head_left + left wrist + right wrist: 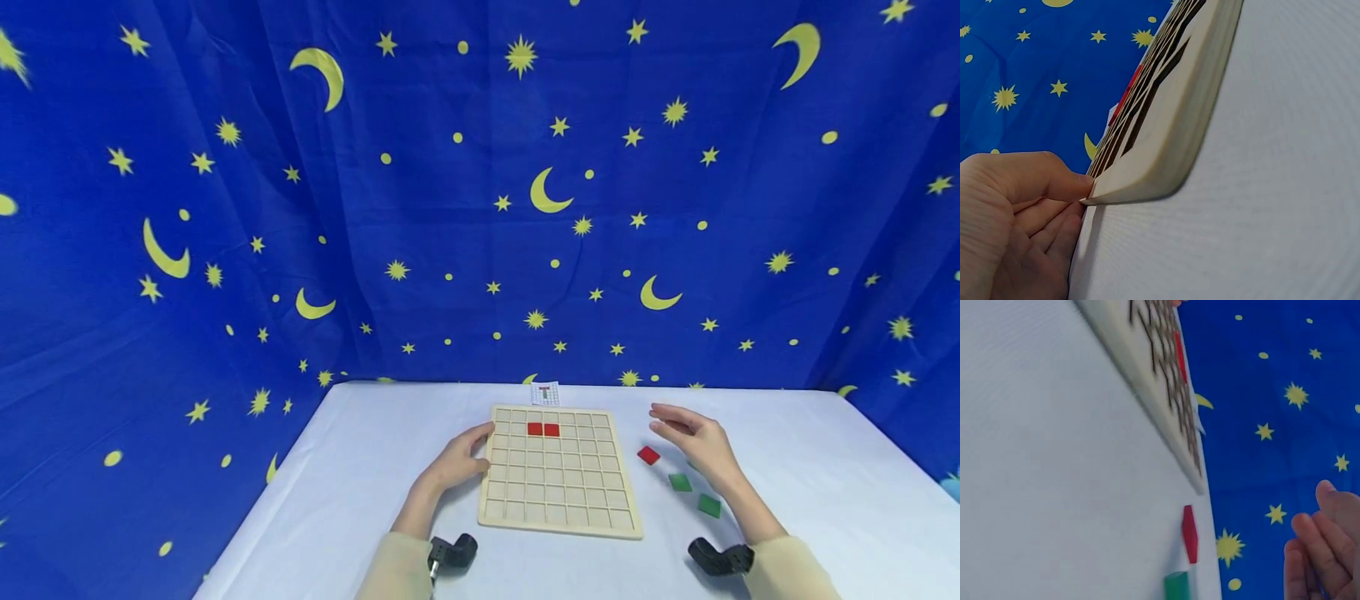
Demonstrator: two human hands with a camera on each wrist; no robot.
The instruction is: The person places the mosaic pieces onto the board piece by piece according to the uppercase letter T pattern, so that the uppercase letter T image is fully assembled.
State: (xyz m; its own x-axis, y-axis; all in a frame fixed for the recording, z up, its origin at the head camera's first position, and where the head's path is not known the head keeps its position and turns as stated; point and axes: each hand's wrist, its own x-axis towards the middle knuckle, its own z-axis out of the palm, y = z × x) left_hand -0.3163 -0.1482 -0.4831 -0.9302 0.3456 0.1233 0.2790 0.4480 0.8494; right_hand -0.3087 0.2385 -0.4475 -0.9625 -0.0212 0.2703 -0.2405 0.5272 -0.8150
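Observation:
A square wooden grid board [557, 492] lies on the table, with two red tiles [535, 429] side by side in its upper rows. My left hand [455, 461] rests against the board's left edge. Its thumb and fingertips touch the rim, spread apart in the head view. To the right of the board my right hand [703, 448] hovers with gently bent fingers; nothing shows between them in the right wrist view. Below its fingertips lies a loose red tile [648, 455]. Green tiles [679, 482] lie nearer the wrist, one mostly hidden by the hand.
Behind the board sits a small white card [545, 393] with a gridded red and green T-shaped pattern. A white cloth covers the table [337, 483]. Blue star-and-moon fabric [450, 208] hangs at the back and sides. Black camera mounts [454, 552] are strapped at both wrists.

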